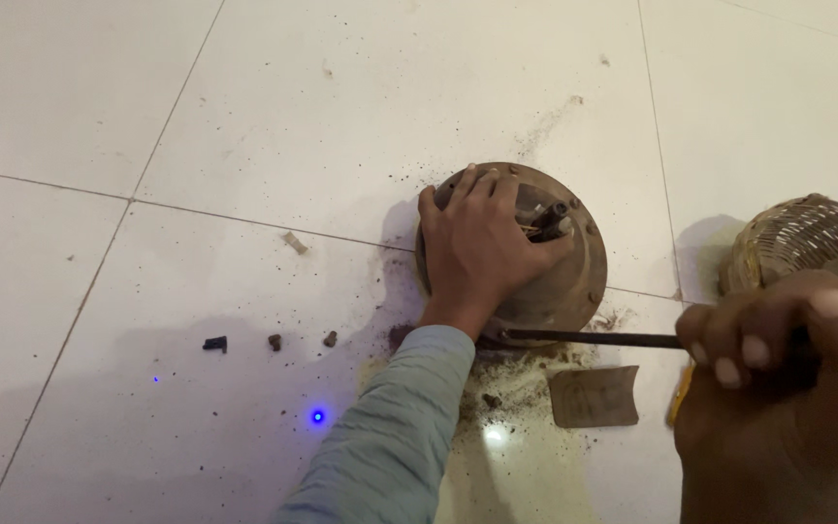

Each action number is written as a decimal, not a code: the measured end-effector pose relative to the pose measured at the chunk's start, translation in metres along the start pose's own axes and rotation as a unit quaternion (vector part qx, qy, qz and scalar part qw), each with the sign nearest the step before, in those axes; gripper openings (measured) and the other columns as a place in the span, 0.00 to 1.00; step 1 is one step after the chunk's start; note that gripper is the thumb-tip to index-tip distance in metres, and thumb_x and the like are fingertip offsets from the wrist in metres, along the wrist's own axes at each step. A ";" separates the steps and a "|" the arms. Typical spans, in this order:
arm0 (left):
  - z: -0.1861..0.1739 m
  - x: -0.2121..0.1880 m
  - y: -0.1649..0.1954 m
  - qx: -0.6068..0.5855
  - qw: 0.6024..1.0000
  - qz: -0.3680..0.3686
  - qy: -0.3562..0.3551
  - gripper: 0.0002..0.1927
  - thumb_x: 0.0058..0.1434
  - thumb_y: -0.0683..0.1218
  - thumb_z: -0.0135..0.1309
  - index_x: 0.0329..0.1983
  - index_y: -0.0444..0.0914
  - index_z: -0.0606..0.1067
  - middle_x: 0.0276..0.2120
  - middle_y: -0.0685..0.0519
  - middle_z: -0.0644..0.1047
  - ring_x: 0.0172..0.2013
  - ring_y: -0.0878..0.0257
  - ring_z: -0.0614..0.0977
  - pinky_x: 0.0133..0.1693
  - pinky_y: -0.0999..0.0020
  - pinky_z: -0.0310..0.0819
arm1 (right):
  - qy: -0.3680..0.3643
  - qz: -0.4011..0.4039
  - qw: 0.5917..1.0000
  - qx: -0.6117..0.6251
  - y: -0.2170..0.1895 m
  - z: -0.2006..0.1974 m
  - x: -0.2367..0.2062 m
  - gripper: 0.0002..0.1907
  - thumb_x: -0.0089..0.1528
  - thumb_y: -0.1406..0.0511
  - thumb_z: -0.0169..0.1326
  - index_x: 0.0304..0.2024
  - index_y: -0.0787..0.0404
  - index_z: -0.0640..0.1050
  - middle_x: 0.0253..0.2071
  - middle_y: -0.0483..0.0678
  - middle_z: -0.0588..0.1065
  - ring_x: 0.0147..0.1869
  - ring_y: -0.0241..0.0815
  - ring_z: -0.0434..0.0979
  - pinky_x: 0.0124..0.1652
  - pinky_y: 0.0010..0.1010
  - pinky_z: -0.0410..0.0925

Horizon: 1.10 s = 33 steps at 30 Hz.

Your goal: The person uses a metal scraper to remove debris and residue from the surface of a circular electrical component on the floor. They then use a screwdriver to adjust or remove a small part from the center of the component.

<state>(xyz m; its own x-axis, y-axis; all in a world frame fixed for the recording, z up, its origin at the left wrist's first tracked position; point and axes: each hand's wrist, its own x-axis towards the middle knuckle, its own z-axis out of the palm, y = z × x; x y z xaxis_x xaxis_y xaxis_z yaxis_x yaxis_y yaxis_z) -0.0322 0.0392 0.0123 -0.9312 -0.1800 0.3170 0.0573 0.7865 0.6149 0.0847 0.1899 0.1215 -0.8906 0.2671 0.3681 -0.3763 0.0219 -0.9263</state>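
A round, rusty brown motor housing [569, 277] lies on the white tiled floor. My left hand [477, 247] is spread over its top and grips it, thumb near the central shaft [550, 215]. My right hand [778, 354], at the right edge and close to the camera, is closed around the handle of a long dark metal rod [594, 338]. The rod's tip reaches under the lower edge of the housing, beside my left wrist.
A wound copper coil part [797, 238] sits at the right. A brown cardboard scrap [594, 396] lies below the housing amid dirt and rust dust. Small dark bits [215, 343] and a pale chip [295, 243] lie to the left. A blue light spot [318, 416] shines on the tile.
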 end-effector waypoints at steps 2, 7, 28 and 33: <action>-0.001 0.001 0.000 -0.003 1.000 0.002 -0.002 0.45 0.47 0.74 0.59 0.57 0.38 0.76 0.59 0.43 0.76 0.65 0.48 0.72 0.63 0.24 0.51 | -0.001 -0.005 1.000 -0.009 -0.001 0.003 0.001 0.08 0.69 0.62 0.44 0.36 0.53 0.61 0.23 0.45 0.58 0.27 0.40 0.56 0.39 0.40 0.63; -0.003 0.001 0.001 -0.002 1.000 0.001 0.000 0.46 0.45 0.74 0.59 0.57 0.38 0.76 0.59 0.43 0.76 0.65 0.48 0.72 0.63 0.24 0.50 | 0.006 0.035 0.998 0.047 -0.007 0.014 0.002 0.07 0.66 0.65 0.40 0.34 0.56 0.57 0.22 0.47 0.57 0.24 0.39 0.52 0.33 0.38 0.57; -0.024 -0.016 0.014 -0.009 1.000 -0.008 -0.027 0.46 0.48 0.76 0.57 0.60 0.41 0.74 0.61 0.47 0.75 0.63 0.54 0.73 0.65 0.29 0.49 | -0.087 -0.093 0.991 0.030 -0.012 0.060 0.018 0.18 0.66 0.66 0.49 0.21 0.56 0.65 0.15 0.42 0.60 0.16 0.31 0.56 0.15 0.27 0.53; -0.027 -0.016 0.017 0.020 1.000 -0.003 -0.019 0.45 0.47 0.74 0.60 0.60 0.41 0.74 0.61 0.46 0.75 0.64 0.53 0.72 0.65 0.30 0.50 | -0.082 -0.113 0.989 0.048 -0.023 0.052 0.009 0.18 0.65 0.69 0.46 0.19 0.56 0.62 0.15 0.40 0.58 0.16 0.30 0.55 0.16 0.26 0.53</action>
<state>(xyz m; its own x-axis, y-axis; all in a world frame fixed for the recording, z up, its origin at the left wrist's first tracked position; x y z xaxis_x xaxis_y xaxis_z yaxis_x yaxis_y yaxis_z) -0.0067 0.0396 0.0369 -0.9442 -0.1627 0.2864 0.0385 0.8090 0.5866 0.0718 0.1423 0.1504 -0.8074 0.1049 0.5806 -0.5861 -0.0297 -0.8097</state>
